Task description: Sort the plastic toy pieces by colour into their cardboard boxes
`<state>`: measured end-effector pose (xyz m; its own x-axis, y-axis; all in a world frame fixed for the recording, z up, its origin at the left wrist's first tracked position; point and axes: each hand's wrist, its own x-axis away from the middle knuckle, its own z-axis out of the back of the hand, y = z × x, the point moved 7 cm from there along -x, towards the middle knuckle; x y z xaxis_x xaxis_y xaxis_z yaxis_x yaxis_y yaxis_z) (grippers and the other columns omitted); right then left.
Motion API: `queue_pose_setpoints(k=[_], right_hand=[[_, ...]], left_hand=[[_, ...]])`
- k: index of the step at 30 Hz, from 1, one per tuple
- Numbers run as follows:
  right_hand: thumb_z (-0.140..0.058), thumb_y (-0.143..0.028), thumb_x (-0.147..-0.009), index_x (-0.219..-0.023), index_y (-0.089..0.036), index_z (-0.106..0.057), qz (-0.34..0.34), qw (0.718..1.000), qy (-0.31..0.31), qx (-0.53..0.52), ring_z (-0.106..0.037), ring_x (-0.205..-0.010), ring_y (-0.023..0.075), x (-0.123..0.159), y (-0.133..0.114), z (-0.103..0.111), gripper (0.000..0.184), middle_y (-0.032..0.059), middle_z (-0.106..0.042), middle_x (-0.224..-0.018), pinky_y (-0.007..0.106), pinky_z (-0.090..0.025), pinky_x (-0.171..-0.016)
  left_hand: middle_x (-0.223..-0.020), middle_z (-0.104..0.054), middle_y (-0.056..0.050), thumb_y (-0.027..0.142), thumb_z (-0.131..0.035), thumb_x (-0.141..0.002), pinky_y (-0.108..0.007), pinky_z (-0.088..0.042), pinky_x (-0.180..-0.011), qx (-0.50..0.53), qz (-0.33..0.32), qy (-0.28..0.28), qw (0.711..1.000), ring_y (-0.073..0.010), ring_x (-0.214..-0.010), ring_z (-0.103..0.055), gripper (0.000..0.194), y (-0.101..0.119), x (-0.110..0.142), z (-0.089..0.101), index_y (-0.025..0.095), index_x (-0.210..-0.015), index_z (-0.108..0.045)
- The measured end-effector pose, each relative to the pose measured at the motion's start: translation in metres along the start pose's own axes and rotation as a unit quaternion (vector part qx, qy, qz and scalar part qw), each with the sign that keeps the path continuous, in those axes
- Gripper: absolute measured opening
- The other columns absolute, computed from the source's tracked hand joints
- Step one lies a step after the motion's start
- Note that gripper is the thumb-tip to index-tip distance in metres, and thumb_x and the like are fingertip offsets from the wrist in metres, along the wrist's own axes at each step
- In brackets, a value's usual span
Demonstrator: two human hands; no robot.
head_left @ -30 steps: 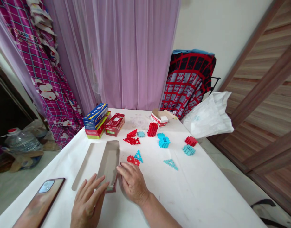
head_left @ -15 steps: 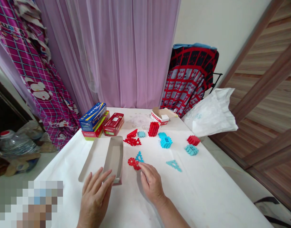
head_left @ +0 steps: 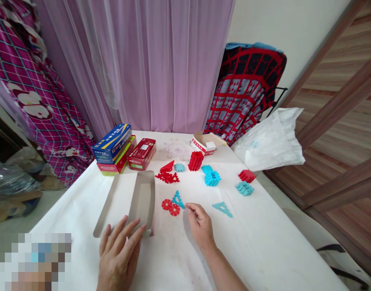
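White table (head_left: 258, 242) — open box (head_left: 141, 194), mauve curtain (head_left: 161, 60) behind

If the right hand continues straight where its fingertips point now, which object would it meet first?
Probably the blue triangular piece, just ahead of the right hand; from this one view, the depth between them is unclear.

Left hand (head_left: 120, 250) over open box (head_left: 143, 194), right hand (head_left: 201, 226) near blue triangle (head_left: 179, 199)
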<state>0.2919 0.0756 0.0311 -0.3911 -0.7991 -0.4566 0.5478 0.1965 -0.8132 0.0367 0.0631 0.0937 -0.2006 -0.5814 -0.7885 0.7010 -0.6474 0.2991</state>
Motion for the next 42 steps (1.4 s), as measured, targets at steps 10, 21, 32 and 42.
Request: queue_pose_setpoints(k=[10, 21, 32, 42], right_hand=[[-0.048, -0.022, -0.088, -0.102, -0.02, -0.07, 0.011, 0.997, -0.039, 0.059, -0.067, -0.087, 0.017, 0.002, 0.001, -0.008, 0.026, 0.0069, -0.072, -0.098, 0.026, -0.053, -0.075], [-0.066, -0.027, -0.087, -0.092, -0.026, -0.073, 0.115, 0.943, -0.122, 0.286, -0.059, -0.085, 0.0184, 0.0, -0.025, -0.033, 0.009, 0.0043, -0.065, -0.091, 0.028, -0.044, -0.074], [-0.066, -0.033, -0.086, -0.089, -0.021, -0.066, 0.108, 0.926, -0.153, 0.328, -0.059, -0.087, 0.0216, -0.002, -0.027, -0.037, 0.012, 0.0057, -0.067, -0.09, 0.031, -0.043, -0.075], [-0.065, -0.03, -0.081, -0.107, -0.021, -0.064, -0.038, 0.884, -0.255, 0.39, -0.066, -0.086, 0.0234, -0.021, -0.029, -0.044, 0.027, 0.0096, -0.071, -0.095, 0.031, -0.042, -0.069]], left_hand=[[-0.106, -0.075, -0.005, 0.016, -0.056, -0.09, -0.043, -0.026, -0.118, 0.013, 0.009, 0.002, 1.0, -0.0185, -0.127, -0.054, 0.023, 0.0, 0.0, -0.002, 0.028, -0.103, -0.071], [-0.104, -0.075, -0.002, 0.015, -0.057, -0.088, -0.042, -0.028, -0.117, 0.004, 0.002, -0.005, 1.0, -0.019, -0.126, -0.055, 0.025, -0.003, 0.0, -0.004, 0.029, -0.104, -0.069], [-0.107, -0.074, -0.003, 0.015, -0.057, -0.089, -0.045, -0.028, -0.116, 0.011, 0.01, -0.006, 1.0, -0.0202, -0.126, -0.055, 0.023, -0.004, 0.001, -0.002, 0.028, -0.103, -0.069], [-0.118, -0.07, -0.005, 0.009, -0.058, -0.086, -0.046, -0.031, -0.115, -0.019, -0.022, -0.024, 0.999, -0.0218, -0.128, -0.055, 0.031, -0.006, 0.005, -0.005, 0.029, -0.107, -0.067]])
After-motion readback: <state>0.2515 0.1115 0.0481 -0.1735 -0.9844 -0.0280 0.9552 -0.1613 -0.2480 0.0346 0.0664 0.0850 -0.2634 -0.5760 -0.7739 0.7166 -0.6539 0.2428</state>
